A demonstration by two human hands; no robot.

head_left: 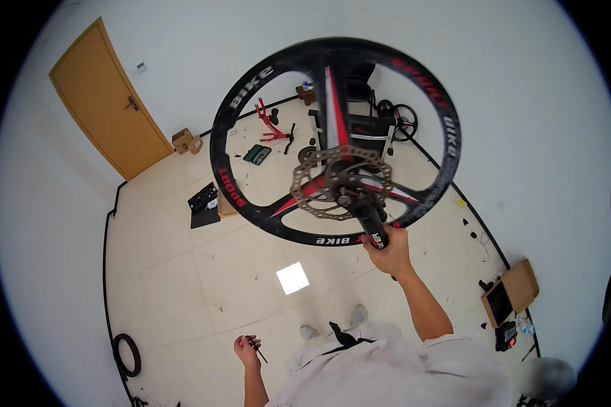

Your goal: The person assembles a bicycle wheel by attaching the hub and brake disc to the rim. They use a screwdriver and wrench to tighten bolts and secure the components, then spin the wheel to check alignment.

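A black three-spoke bicycle wheel [448,102] with red and white accents is held up in front of me, with no tyre on its rim. A perforated metal brake disc [304,190] sits at its hub, and a short black tube [369,222] runs down from there toward me. My right hand [391,252] is closed round the lower end of this tube, bearing the wheel's weight. Low at my left side, my left hand [248,349] grips a thin dark rod-like tool [262,355]; its exact kind is too small to make out.
A red frame [273,129] and a green toolbox [257,154] lie on the far floor. Behind the wheel stands a black bench-like object [360,123]. A loose tyre [127,355] rests at the left wall; an opened cardboard box [521,285] lies on the right.
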